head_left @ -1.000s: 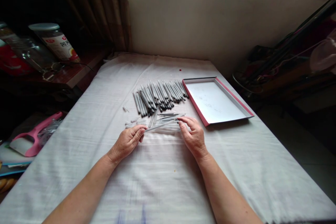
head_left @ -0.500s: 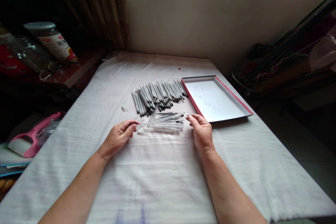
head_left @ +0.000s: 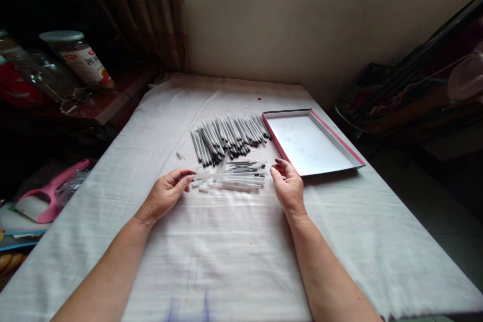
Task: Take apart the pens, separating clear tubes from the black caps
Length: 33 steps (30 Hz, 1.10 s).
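Left hand is at a clear tube's left end, whether gripping I cannot tell; right hand is unclenched, fingers parted; light, level pinching suits thin tubes.

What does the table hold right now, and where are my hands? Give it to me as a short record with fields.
Left hand: at the left ends of loose clear tubes; grip unclear
Right hand: by the tubes' right ends, thumb and forefinger apart, no held thing visible
Sticks: pen-like, heaped beyond the tubes, black ends toward you
Dark rods: thin, between sticks and tubes
Tray: right of the sticks, shallow, white inside, red-edged
Cloth: whitish, wrinkled, under everything listed
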Available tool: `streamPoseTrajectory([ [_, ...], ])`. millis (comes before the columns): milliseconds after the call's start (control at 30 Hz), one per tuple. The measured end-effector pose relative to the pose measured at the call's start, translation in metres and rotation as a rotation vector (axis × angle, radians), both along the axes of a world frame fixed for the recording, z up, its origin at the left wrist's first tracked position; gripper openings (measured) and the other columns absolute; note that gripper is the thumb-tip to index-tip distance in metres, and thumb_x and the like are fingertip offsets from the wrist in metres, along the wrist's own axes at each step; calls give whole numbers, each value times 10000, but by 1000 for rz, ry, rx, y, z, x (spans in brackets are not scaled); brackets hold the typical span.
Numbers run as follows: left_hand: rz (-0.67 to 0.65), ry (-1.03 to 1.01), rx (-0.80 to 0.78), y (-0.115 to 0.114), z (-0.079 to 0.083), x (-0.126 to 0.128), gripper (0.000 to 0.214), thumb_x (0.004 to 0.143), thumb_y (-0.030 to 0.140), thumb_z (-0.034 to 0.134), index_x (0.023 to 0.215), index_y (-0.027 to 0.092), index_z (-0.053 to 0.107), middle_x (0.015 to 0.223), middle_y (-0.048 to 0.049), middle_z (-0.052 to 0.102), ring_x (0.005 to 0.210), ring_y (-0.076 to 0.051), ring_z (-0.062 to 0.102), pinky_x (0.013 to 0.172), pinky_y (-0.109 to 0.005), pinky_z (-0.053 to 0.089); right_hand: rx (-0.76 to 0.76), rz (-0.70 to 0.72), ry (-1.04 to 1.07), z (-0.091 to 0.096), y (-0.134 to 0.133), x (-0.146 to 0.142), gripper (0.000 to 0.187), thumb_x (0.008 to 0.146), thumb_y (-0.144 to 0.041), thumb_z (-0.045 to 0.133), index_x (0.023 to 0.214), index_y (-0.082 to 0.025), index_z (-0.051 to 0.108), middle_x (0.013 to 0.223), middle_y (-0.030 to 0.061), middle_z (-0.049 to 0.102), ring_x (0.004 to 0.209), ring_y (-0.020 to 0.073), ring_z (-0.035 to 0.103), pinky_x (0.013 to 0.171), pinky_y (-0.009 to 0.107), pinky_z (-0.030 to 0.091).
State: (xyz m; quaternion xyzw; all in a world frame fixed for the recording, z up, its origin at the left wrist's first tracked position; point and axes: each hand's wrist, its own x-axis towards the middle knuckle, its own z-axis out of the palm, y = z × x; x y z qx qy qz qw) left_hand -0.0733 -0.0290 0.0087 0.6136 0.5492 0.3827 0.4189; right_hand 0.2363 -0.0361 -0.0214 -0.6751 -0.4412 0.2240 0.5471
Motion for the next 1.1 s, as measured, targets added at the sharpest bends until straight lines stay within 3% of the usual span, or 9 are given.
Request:
streamPoseTrajectory([
  [67, -27, -11, 19, -4, 0, 10, 411, 787, 520, 650, 975, 161, 720, 653, -14, 661, 639, -155, 634, 629, -255, 528, 15, 31, -118, 6, -7, -5, 393, 800, -490, 593, 1002, -167, 690, 893, 90, 719, 775, 198, 638, 707, 325, 496],
  [133, -42, -23, 55, -9, -1, 19, 387, 810, 495, 638, 979, 158, 726, 726, -34, 697, 641, -152, 641, 643, -263, 538, 36, 153, -168, 14, -15, -13, 360, 853, -507, 543, 835, -179, 689, 766, 50, 688, 698, 173, 611, 676, 293, 472],
  [233, -63, -26, 145, -15, -3, 31, 321, 844, 431, 624, 983, 162, 730, 791, -46, 715, 616, -132, 628, 618, -248, 534, 38, 393, -161, 23, -23, -27, 475, 890, -546, 485, 608, -187, 614, 565, 7, 578, 572, 138, 552, 588, 254, 428],
  [300, -91, -11, 209, -18, -5, 36, 269, 862, 381, 619, 978, 167, 734, 807, -45, 719, 609, -120, 625, 612, -231, 529, 23, 469, -130, 25, -25, -33, 531, 884, -580, 477, 536, -189, 571, 505, -1, 533, 515, 125, 516, 537, 243, 399],
  [433, -138, 42, 313, -20, -9, 39, 222, 892, 324, 602, 1003, 177, 726, 894, -56, 742, 663, -124, 667, 662, -226, 548, -26, 491, -30, 27, -23, -38, 586, 850, -641, 495, 479, -189, 532, 457, -5, 497, 458, 111, 465, 494, 237, 376],
  [600, -190, 213, 483, -19, -13, 36, 239, 912, 299, 593, 1092, 186, 702, 988, -68, 763, 886, -177, 720, 826, -259, 563, -92, 513, 34, 28, -23, -37, 637, 797, -727, 507, 467, -184, 543, 442, 4, 496, 450, 115, 458, 479, 239, 380],
  [767, -187, 296, 570, -19, -14, 32, 234, 924, 294, 584, 1100, 191, 698, 993, -63, 768, 902, -176, 726, 834, -252, 563, -153, 569, 66, 26, -24, -36, 651, 803, -738, 491, 487, -176, 579, 448, 16, 526, 446, 119, 479, 477, 240, 385],
  [900, -208, 201, 466, -19, -8, 34, 239, 905, 330, 608, 1056, 184, 721, 944, -68, 773, 818, -173, 725, 777, -256, 573, -153, 586, 48, 31, -24, -34, 571, 803, -661, 562, 495, -180, 578, 447, 1, 519, 448, 114, 471, 486, 238, 391],
  [1100, -355, -129, -43, -9, 5, 20, 383, 858, 482, 633, 1008, 147, 745, 773, -80, 755, 572, -124, 633, 540, -226, 525, 16, 591, -76, 42, -23, -22, 398, 834, -490, 606, 575, -188, 604, 534, -3, 559, 531, 123, 505, 548, 247, 412],
])
